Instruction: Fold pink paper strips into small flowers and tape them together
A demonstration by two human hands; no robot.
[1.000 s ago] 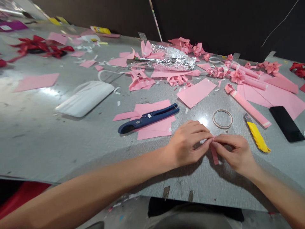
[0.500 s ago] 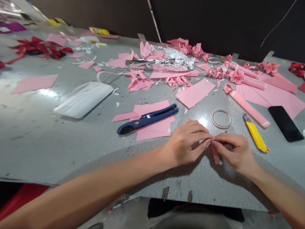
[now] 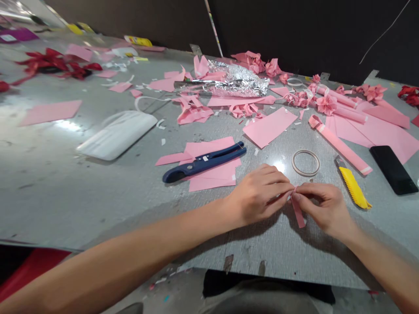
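Observation:
Between the fingertips of both hands is a narrow pink paper strip, its tail hanging down toward the table. My left hand pinches the strip from the left, and my right hand pinches it from the right; the fingertips meet and cover its upper end. Just beyond them lies a thin roll of tape. A yellow box cutter rests to the right of my right hand. Left of my left hand, blue-handled scissors lie on stacked pink paper pieces.
A rolled pink paper tube and a black phone lie at the right. Crumpled foil and pink paper flowers sit farther back. A white rounded object and red ribbon are at the left. A dark wall borders the table.
Both hands keep their pinch on the strip, and its hanging tail has swung slightly to the right. The view has shifted a little; the table items stay put.

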